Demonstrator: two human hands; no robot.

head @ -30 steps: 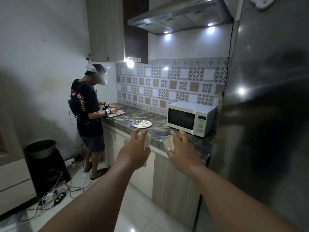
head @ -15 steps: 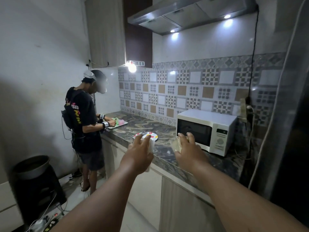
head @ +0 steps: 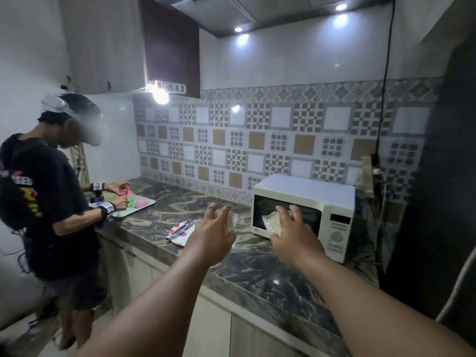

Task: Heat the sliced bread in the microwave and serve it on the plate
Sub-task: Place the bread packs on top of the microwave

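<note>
A white microwave [head: 306, 191] with its door closed stands on the marbled counter [head: 257, 269] at the right. My right hand [head: 296, 238] holds a pale bread slice in thin plastic [head: 270, 222] just in front of the microwave door. My left hand [head: 211, 235] holds a second wrapped slice [head: 230, 221], mostly hidden behind its fingers. A white plate with coloured dots [head: 180, 231] lies on the counter left of my left hand, with metal tongs [head: 177, 229] resting across it.
Another person [head: 49, 202] stands at the left end of the counter, handling coloured items on a tray [head: 136, 206]. A dark fridge [head: 438, 202] rises on the right. Cables and a wall socket [head: 376, 171] sit behind the microwave.
I have walked closer to the counter. Both hands, each still holding bread, now reach over the worktop, and the right one has arrived in front of the microwave door.
</note>
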